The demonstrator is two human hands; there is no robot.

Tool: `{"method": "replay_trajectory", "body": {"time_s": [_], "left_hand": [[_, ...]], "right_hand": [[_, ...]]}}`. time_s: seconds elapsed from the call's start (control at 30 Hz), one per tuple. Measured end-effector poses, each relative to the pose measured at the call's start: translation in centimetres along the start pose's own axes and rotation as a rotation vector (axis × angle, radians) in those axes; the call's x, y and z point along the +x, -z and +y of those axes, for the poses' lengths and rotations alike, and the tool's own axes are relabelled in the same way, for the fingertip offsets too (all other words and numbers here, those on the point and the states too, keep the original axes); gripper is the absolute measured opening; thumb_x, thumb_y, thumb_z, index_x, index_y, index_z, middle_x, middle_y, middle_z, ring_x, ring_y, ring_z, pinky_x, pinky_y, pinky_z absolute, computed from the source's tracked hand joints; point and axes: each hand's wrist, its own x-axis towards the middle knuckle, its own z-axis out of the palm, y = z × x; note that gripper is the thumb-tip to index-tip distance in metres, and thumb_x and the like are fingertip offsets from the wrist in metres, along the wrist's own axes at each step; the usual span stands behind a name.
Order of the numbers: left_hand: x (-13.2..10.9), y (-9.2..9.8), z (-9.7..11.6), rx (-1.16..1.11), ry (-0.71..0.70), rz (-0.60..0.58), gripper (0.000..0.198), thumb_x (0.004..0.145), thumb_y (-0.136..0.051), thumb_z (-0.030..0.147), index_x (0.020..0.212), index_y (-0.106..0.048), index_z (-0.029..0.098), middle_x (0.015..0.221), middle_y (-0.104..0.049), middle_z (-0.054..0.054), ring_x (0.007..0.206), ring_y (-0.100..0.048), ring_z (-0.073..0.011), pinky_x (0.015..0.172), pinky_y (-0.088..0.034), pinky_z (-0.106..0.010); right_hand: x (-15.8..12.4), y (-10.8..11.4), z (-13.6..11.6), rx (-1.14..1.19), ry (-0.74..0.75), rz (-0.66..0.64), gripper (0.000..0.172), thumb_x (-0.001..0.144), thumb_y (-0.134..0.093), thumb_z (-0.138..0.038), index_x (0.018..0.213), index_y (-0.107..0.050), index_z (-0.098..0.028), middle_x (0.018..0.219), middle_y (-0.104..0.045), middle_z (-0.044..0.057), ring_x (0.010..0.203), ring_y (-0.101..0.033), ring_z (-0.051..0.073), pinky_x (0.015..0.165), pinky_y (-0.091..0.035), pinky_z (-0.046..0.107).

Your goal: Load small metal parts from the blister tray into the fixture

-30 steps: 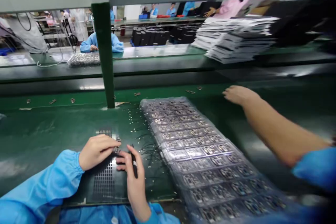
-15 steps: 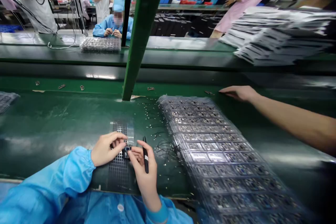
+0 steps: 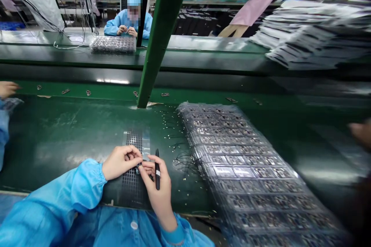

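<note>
On one green desk (image 3: 72,131), one stack of clear trays (image 3: 223,171) is laid. Left of the stack, one gridded sheet (image 3: 130,181) is laid flat. Over it, the wearer's left hand (image 3: 119,162) and right hand (image 3: 163,195) are held together at the fingertips. One pair of black tweezers (image 3: 157,175) is tucked in the right hand. Farther back than the stack, seven metal pieces (image 3: 165,94) are spread in a row. One small dark part (image 3: 137,170), partly hidden, is pinched between both hands' fingertips, left of the stack.
</note>
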Motion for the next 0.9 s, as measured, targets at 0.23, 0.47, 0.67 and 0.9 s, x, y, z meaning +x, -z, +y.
{"method": "replay_trajectory", "body": {"time_s": [0.23, 0.47, 0.67, 0.9], "left_hand": [[0.01, 0.28, -0.07, 0.016, 0.017, -0.017, 0.016, 0.078, -0.06, 0.028, 0.078, -0.065, 0.013, 0.064, -0.061, 0.0, 0.056, -0.052, -0.0089, 0.053, -0.042, -0.018], [-0.1, 0.54, -0.01, 0.06, -0.021, -0.035, 0.015, 0.078, -0.06, 0.027, 0.078, -0.066, 0.014, 0.065, -0.062, 0.001, 0.057, -0.053, -0.0091, 0.054, -0.043, -0.018], [-0.31, 0.73, 0.4, 0.105, -0.08, -0.074, 0.013, 0.079, -0.059, 0.024, 0.076, -0.066, 0.014, 0.065, -0.062, 0.001, 0.057, -0.053, -0.0089, 0.055, -0.043, -0.018], [-0.33, 0.13, 0.59, 0.181, -0.038, -0.096, 0.014, 0.08, -0.057, 0.025, 0.079, -0.064, 0.014, 0.064, -0.059, 0.001, 0.056, -0.052, -0.0088, 0.054, -0.042, -0.018]], "right_hand": [[0.1, 0.05, 0.46, 0.068, -0.034, 0.021, 0.03, 0.082, -0.062, -0.028, 0.108, -0.049, -0.02, 0.085, -0.068, 0.004, 0.073, -0.066, 0.017, 0.069, -0.053, 0.029], [0.21, 0.16, 0.16, 0.09, -0.065, -0.007, 0.029, 0.083, -0.06, -0.027, 0.108, -0.048, -0.019, 0.084, -0.066, 0.003, 0.071, -0.064, 0.015, 0.068, -0.052, 0.029], [0.29, 0.12, -0.07, 0.111, -0.062, -0.007, 0.024, 0.084, -0.058, -0.026, 0.104, -0.047, -0.02, 0.076, -0.063, 0.0, 0.067, -0.061, 0.014, 0.067, -0.051, 0.027], [0.1, -0.12, 0.06, 0.053, -0.011, 0.034, 0.023, 0.084, -0.057, -0.025, 0.104, -0.046, -0.021, 0.076, -0.061, -0.001, 0.069, -0.06, 0.013, 0.069, -0.05, 0.027]]}}
